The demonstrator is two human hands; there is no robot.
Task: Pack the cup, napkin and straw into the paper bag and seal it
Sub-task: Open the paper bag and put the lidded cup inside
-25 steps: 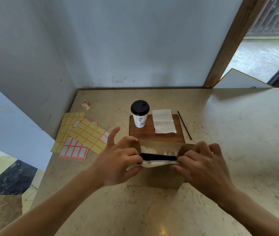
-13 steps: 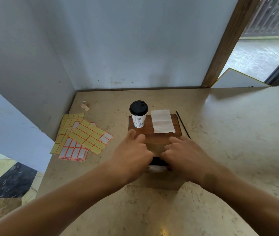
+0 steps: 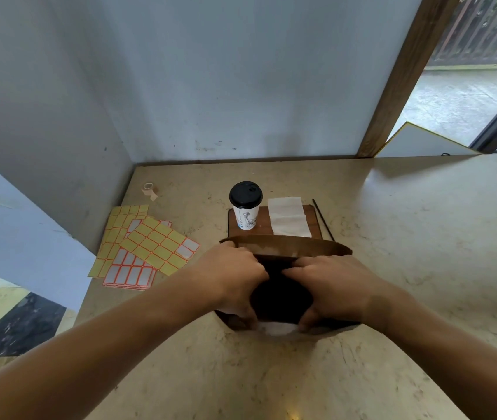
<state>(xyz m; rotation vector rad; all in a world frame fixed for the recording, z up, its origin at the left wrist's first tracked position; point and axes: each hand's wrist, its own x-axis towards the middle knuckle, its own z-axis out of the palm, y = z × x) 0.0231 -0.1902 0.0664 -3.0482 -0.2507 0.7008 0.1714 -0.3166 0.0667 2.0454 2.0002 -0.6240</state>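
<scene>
The brown paper bag (image 3: pixel 286 247) stands on the counter with its mouth spread wide and dark inside. My left hand (image 3: pixel 232 277) grips the left part of the near rim, fingers reaching into the opening. My right hand (image 3: pixel 332 283) grips the right part of the same rim. Behind the bag, a white paper cup with a black lid (image 3: pixel 245 207) stands upright on a wooden board (image 3: pixel 263 230). A white napkin (image 3: pixel 288 221) lies on the board beside the cup. A thin black straw (image 3: pixel 323 219) lies on the counter along the board's right edge.
Sheets of yellow and white label stickers (image 3: pixel 147 247) lie fanned out at the left of the beige stone counter (image 3: pixel 407 237). A small tape roll (image 3: pixel 149 189) sits near the back left corner. Walls close off the back and left sides; a wooden post (image 3: pixel 398 74) rises at back right.
The bag's mouth went from a narrow slit to a wide opening. Both hands moved from pinching the top edges to pressing inside, then pulled the rim apart.
</scene>
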